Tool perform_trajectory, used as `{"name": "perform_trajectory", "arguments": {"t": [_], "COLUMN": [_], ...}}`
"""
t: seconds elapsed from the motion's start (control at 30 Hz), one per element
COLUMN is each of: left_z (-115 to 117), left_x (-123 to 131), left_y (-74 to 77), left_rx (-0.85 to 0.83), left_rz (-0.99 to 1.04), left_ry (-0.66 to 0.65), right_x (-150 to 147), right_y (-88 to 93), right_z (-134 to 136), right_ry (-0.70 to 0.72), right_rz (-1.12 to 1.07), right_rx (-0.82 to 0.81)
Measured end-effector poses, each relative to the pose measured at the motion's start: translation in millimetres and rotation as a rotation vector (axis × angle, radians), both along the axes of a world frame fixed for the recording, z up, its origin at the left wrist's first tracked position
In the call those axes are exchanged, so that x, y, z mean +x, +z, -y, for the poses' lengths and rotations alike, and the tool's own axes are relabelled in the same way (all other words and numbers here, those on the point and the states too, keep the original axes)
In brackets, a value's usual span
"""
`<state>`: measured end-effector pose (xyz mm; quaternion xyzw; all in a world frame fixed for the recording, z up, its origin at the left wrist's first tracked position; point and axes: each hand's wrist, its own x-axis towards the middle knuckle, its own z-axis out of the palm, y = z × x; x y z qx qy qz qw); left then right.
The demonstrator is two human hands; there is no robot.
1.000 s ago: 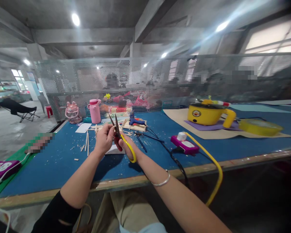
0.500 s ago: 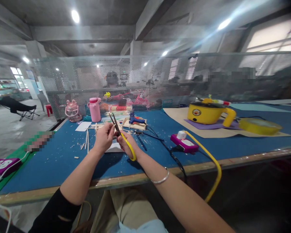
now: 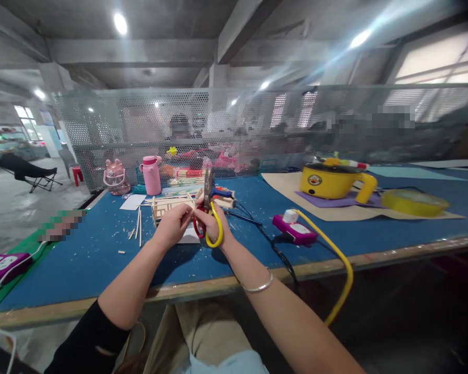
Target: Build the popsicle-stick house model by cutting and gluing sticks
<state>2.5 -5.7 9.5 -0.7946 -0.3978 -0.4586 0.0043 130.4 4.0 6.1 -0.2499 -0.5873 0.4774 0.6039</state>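
Observation:
Pinched fingers of my left hand (image 3: 174, 224) hold what looks like a short, thin wooden stick, mostly covered by the fingertips. Right beside it, my right hand (image 3: 218, 226) grips scissors (image 3: 208, 182) with one yellow and one red handle. The scissor blades point up and away and look closed together. Both hands' fingertips almost meet above the table. Just beyond them is a small framework of wooden sticks (image 3: 158, 210), partly hidden by my left hand. A blue glue gun (image 3: 223, 193) lies behind the scissors. White paper (image 3: 189, 237) lies under the hands.
Loose sticks (image 3: 140, 228) and scraps lie left on the blue table (image 3: 81, 265). A pink flask (image 3: 152, 176) and a pink bottle (image 3: 116, 179) stand behind. To the right are a purple power strip (image 3: 294, 231), its yellow cable (image 3: 341, 259), and a yellow pot (image 3: 327, 182).
The scissors have turned upright and shifted right, their blades closing and leaving the left fingers. The red handle now shows. My left hand has moved slightly right, toward the right hand's fingertips.

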Motion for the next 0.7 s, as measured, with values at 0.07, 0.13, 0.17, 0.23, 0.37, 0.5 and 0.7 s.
{"name": "perform_trajectory", "arguments": {"t": [0.07, 0.13, 0.17, 0.23, 0.37, 0.5, 0.7], "left_z": [-1.6, -2.8, -3.0, -2.5, 0.7, 1.4, -4.0], "left_x": [-0.7, -1.6, -1.8, -1.9, -1.3, -0.5, 6.6], "left_y": [-1.6, -2.3, -2.2, -1.4, 1.2, 0.8, -3.7], "left_rx": [-0.016, -0.019, -0.016, -0.004, -0.012, -0.213, -0.641], "left_rz": [-0.020, -0.022, -0.025, -0.039, -0.053, 0.110, 0.416], "left_ry": [-0.005, -0.003, -0.004, -0.017, -0.060, -0.049, -0.246], "right_x": [1.6, 2.3, 2.4, 2.2, 1.8, 2.3, 1.2], "right_y": [0.5, 0.2, 0.1, 0.3, 2.3, 2.3, -0.8], "right_z": [-0.8, -1.0, -0.9, -0.1, 1.6, 0.4, -1.3], "right_ry": [0.000, -0.011, -0.017, -0.027, -0.039, -0.056, -0.102], "right_rz": [-0.010, -0.004, 0.001, 0.009, -0.013, -0.011, 0.085], "right_rx": [-0.010, -0.033, -0.046, -0.063, -0.048, -0.021, 0.119]}}
